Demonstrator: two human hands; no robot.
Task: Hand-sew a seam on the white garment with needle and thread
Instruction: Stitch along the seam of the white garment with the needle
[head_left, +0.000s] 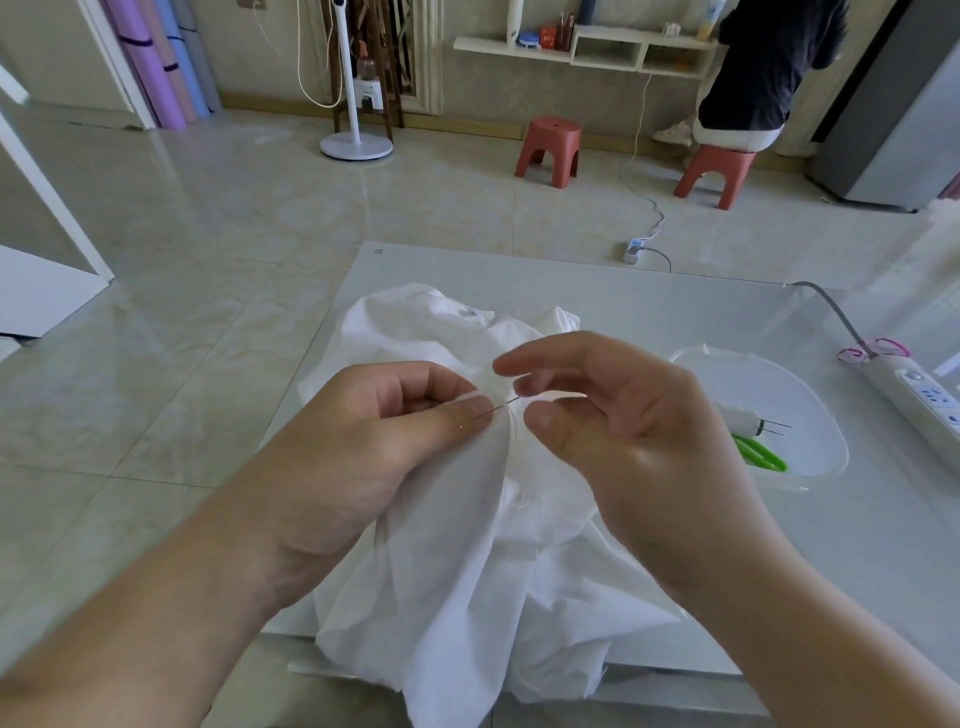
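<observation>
Item 1, crumpled white cotton garment (467, 571): lying on the pale glass-topped surface (649, 301), near edge hanging off twd us, a fold being lifted up between both hands.

Item 2, thin silver steel needle (498, 408): we are seeing it stuck thru the raised fold, shaft half buried in cloth, tip end pointing twd the right hand.

Item 3, left hand (374, 447): grip clamped on the fold, thumb and forefinger pinching cloth w/ the needle's rear end under the thumb.

Item 4, right hand (613, 431): fingers curled loosely, thumb and forefinger apart either side of the needle's exposed end, not yet closing on it as far as we are able to tell.

Item 5, fine white thread (519, 499): faint strand trailing below the fold; length unclear.

Item 6, clear plastic tray (831, 467): sitting right of garment, holding green-handled scissors (761, 453) and a white thread spool (737, 418).

Progress, est.: we are judging one stitch mid-way, needle entered, pull-thru pending. Finished stitches not visible, so seam done vs. left is not something we are able to tell.
</observation>
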